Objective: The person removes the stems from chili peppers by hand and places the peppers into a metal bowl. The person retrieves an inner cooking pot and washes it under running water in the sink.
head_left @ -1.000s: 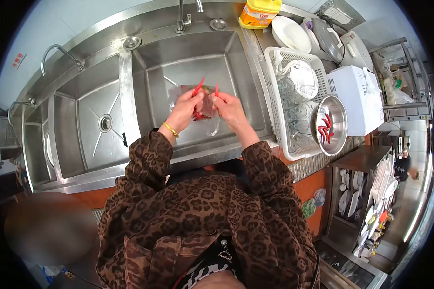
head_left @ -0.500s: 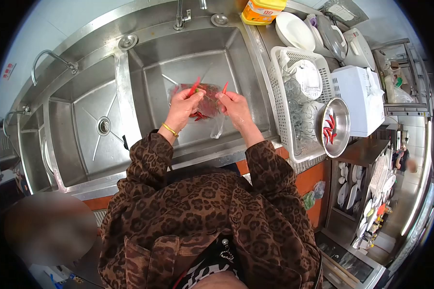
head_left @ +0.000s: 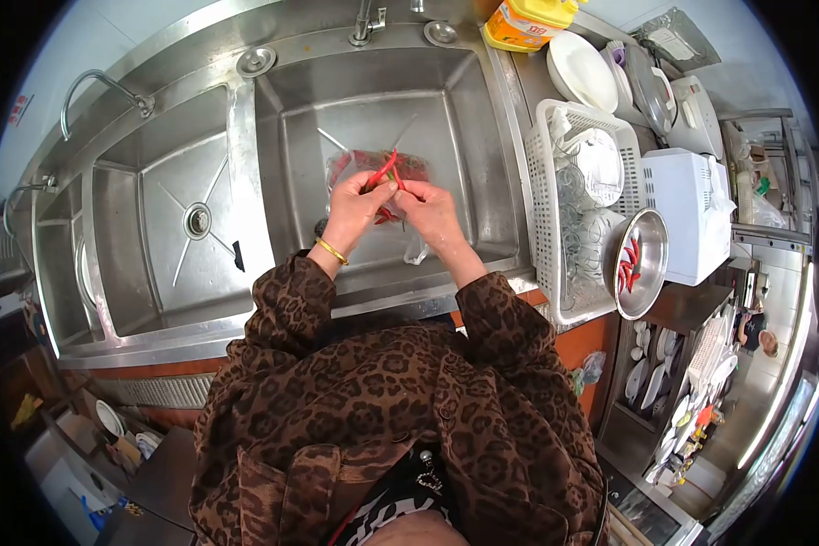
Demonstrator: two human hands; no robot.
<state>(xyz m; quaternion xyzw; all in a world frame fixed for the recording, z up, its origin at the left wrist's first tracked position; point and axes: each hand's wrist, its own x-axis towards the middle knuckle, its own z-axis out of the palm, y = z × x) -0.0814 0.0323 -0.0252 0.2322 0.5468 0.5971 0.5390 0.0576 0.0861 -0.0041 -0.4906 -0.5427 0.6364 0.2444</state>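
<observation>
Both hands meet over the large steel sink basin [head_left: 469,200]. My left hand [head_left: 355,209] is closed around red chili peppers [head_left: 384,171] that poke up past the fingertips. Against it, my right hand [head_left: 430,215] pinches another red chili [head_left: 398,178] near its lower end. Below the hands a clear plastic bag [head_left: 416,166] of red chilies lies on the basin floor, partly covered by the fingers. To the right, a round steel bowl [head_left: 651,280] tilts beside the basket and holds several red chilies [head_left: 630,266].
A white plastic basket [head_left: 544,196] of glasses and dishes stands right of the sink. Behind it are a white bowl [head_left: 581,73] and a yellow jug [head_left: 530,25]. A faucet [head_left: 364,25] rises at the back; another basin [head_left: 164,227] lies left. A person [head_left: 757,332] is far right.
My hands have come together, the right one moving left to the left hand with its chili. The view has shifted slightly, and the blurred shape at lower left is gone.
</observation>
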